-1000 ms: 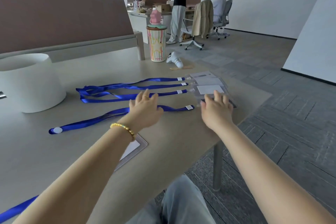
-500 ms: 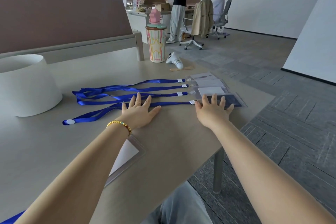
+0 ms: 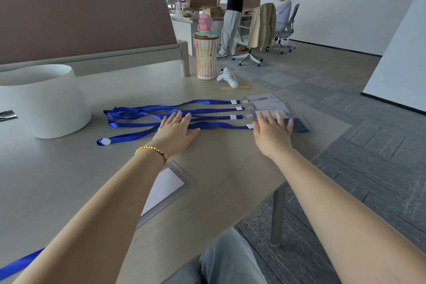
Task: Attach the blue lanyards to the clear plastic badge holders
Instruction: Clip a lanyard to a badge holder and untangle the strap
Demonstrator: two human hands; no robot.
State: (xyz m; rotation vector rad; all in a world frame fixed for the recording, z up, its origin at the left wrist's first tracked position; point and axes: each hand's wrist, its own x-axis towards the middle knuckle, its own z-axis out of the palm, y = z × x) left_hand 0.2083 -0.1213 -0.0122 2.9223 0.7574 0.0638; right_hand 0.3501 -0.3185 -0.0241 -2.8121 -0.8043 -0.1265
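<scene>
Both palms flat, fingers straight: left hand (image 3: 175,130) pressing the blue lanyards (image 3: 147,112), right hand (image 3: 272,130) on the clear badge holders (image 3: 276,105) just beyond. Best to press lightly, keeping straps parallel, clips untangled.

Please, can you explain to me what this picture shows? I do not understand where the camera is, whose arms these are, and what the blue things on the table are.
The camera sits on a person's head and looks forward and down, so the two bare arms are that person's own. No machine is involved. The left hand lies flat with straight fingers on the blue lanyards, which are stretched across the table. The right hand rests flat on the clear badge holders at the lanyards' ends. Neither hand grips anything. One more badge holder lies nearer, partly under the left arm. Farther back stand a white tub and a striped cup.
</scene>
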